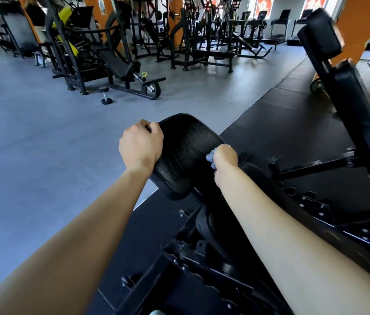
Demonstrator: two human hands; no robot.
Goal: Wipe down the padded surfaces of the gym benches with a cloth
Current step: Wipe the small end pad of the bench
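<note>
Right hand (225, 156) bunches the cloth (211, 158) against the pad's (188, 151) right edge; left hand (141, 144) curls over its left rim. I'd keep that brace firm and sweep across in overlapping passes.

The pad (186, 153) is black with a fine ribbed grain. The cloth (210, 159) is pale blue. The floor (31, 133) is grey, the mats (281, 123) black. The pillar (359, 23) is orange. 1 machine (72, 47) carries yellow panels; the dumbbell (105, 95) is black with a silver grip.
</note>
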